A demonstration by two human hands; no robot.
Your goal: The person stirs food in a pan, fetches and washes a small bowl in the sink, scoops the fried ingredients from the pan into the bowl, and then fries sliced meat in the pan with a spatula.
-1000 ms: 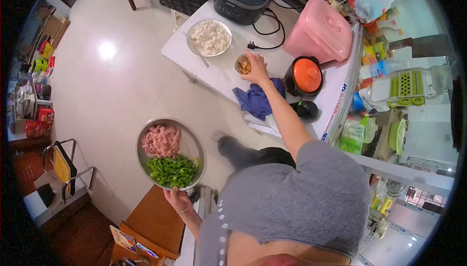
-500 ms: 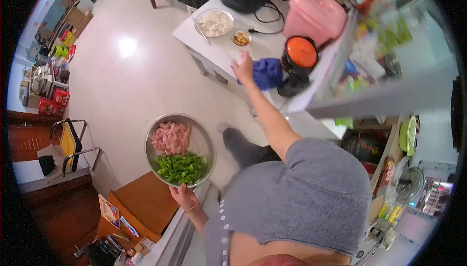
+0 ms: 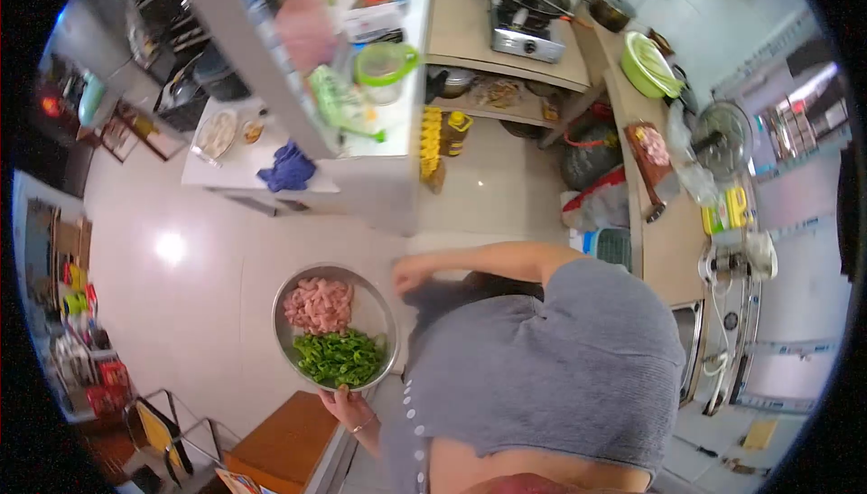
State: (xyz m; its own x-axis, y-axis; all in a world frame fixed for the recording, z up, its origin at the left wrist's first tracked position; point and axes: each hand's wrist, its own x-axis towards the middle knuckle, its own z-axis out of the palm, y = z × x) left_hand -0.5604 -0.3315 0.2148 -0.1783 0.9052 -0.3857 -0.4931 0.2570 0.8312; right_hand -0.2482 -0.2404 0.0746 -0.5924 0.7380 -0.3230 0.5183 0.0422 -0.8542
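A round metal bowl [image 3: 391,349] is held out over the floor, its rim gripped by my left hand [image 3: 346,407]. Sliced raw pink meat [image 3: 319,304] lies in one half of it. Chopped green peppers [image 3: 339,358] fill much of the other half. My right hand [image 3: 413,274] hangs just to the right of the bowl, apart from it. Motion blurs its fingers, and I see nothing sticking out of it.
A counter holds a plate of white food [image 3: 218,135], a small dish [image 3: 252,132] and a blue cloth [image 3: 287,167]. Farther right are a gas stove [image 3: 526,40], a green basin [image 3: 647,65] and a cleaver [image 3: 654,209]. A brown cabinet [image 3: 284,440] stands below the bowl.
The view has swung right, bringing in the stove and shelves. My right hand has drawn back from beside the blue cloth towards my body. My left hand still holds the bowl.
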